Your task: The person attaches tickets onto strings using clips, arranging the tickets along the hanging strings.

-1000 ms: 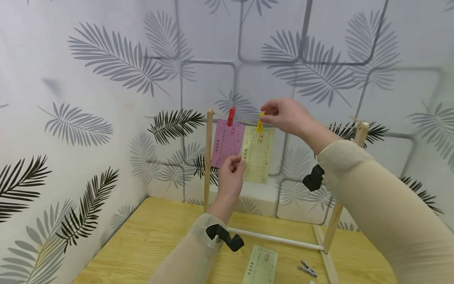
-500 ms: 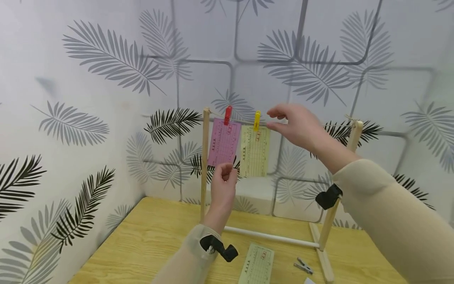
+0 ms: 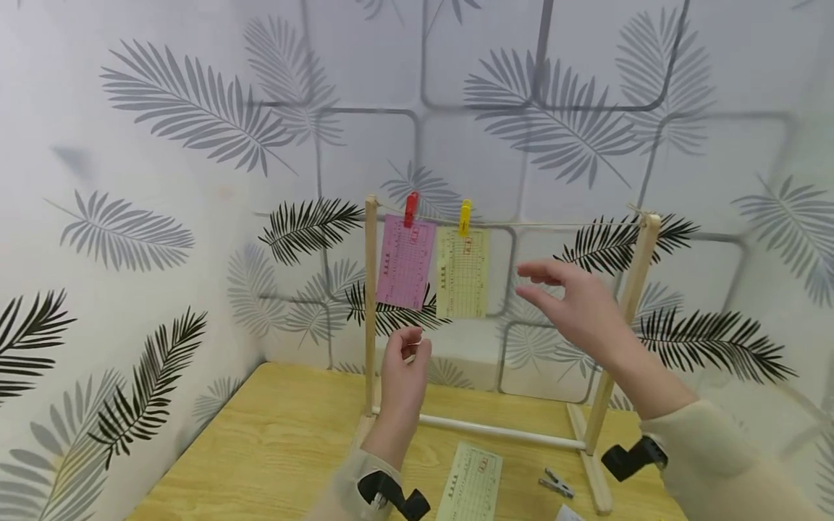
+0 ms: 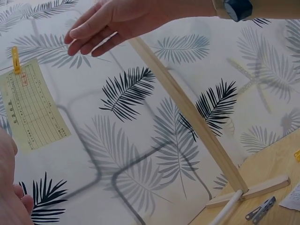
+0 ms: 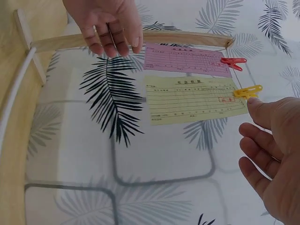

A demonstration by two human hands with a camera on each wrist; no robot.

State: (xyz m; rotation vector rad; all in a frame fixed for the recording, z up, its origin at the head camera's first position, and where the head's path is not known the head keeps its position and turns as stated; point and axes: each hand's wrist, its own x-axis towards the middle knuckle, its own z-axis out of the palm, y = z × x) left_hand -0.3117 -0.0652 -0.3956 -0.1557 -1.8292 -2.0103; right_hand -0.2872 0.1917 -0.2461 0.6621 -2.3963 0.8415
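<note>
A wooden rack [image 3: 370, 289] stands on the table with a string across its top. On the string a red clip [image 3: 410, 208] holds a pink slip [image 3: 405, 262], and beside it a yellow clip [image 3: 465, 215] holds a yellow slip [image 3: 462, 273]. My left hand [image 3: 412, 341] hovers below the slips with loosely curled fingers and holds nothing. My right hand [image 3: 534, 286] is spread, empty, to the right of the yellow slip and below the string. In the right wrist view the yellow clip [image 5: 248, 91] sits just above my right thumb [image 5: 262, 112].
The wooden table [image 3: 260, 441] carries another yellow slip [image 3: 472, 474] in front of the rack's white bottom bar [image 3: 502, 433]. A grey clip [image 3: 557, 483] lies beside the right foot. Leaf-patterned walls close in behind and on the left.
My right hand has let go of the yellow clip and dropped down to the right. My left hand has left the slip's lower edge and sunk a little.
</note>
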